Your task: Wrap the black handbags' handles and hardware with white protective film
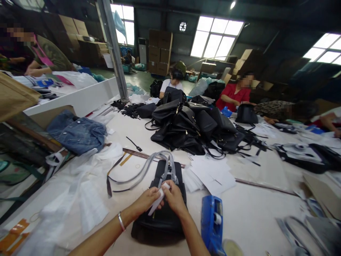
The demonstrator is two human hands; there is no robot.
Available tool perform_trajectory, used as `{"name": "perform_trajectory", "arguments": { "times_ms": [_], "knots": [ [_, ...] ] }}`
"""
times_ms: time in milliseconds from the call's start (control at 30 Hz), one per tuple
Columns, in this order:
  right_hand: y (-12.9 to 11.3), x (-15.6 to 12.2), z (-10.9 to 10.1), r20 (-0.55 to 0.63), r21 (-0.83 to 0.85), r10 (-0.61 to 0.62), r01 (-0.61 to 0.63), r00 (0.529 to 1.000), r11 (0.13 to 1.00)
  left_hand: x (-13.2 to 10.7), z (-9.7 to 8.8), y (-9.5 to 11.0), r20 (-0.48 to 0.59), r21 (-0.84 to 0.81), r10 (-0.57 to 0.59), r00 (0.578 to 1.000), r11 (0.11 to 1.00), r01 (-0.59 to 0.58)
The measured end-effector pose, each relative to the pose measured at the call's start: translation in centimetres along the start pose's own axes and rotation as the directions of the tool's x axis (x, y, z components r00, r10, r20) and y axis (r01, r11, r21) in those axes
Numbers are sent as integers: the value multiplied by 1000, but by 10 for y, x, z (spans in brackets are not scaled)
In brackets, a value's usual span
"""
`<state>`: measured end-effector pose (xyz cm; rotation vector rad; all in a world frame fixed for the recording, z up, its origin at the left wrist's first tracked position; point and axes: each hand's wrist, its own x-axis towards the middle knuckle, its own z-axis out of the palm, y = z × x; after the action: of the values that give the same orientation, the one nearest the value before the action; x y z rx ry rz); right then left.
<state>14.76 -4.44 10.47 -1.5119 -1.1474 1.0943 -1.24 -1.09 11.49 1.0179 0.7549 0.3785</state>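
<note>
Head view shows both grips pressed shut on one white strip [159,200]. The left hand [146,201] pinches its lower part between thumb and fingers, and the right hand [175,199] pinches its upper end with the thumb on top. The hands meet just above the black bag [162,222], which lies flat on the worktop [255,213] directly in front of the person, its top end pointing away.

The bag's handles [149,168] arch out beyond the hands and look already sheathed in a greyish clear film. The strip seems only partly folded, so I judge the covering of this bag to be about midway, with the part under the fingers unfinished.

A blue tape dispenser [211,220] stands just right of the right forearm, and loose white sheets [210,174] lie near it, further out. A loose black strap [109,186] lies to the left of the bag. A pile of black bags [186,128] fills the middle of the worktop, a denim garment [77,133] sits well off to the left, and other people sit along the far side.

I cannot tell whether the strip is paper, foam or tape, or whether it is fastened to the bag. The hands cover the fittings beneath them, the forearms hide the bag's near corners, the frame edge cuts off the dispenser's base, and the lower right corner is blurred. Nor can I tell whether the piled bags are wrapped.
</note>
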Motion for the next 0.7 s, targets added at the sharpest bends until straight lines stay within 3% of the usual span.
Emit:
{"name": "perform_trajectory", "arguments": {
  "times_ms": [100,200,333,467,600,700],
  "knots": [
    [3,-10,11,-88,150,54,-40,995,988,-16,-9,3,46,7,-31,998,1000,30],
    [7,-30,32,-190,266,101,-48,977,963,-25,-12,1,-22,-52,3,1000,999,-4],
    [11,-50,61,-206,267,120,-62,971,962,-27,-10,-1,-81,-115,-11,997,993,1],
    [14,-50,74,-224,322,124,-47,967,946,-33,-8,2,-66,-197,14,998,980,-27],
    [17,-47,83,-267,275,117,-41,957,961,-37,-5,3,-84,-181,33,996,982,-48],
    [15,-46,90,-334,111,101,-67,937,992,-35,-4,1,-121,-163,44,992,985,-63]
  ]
}}
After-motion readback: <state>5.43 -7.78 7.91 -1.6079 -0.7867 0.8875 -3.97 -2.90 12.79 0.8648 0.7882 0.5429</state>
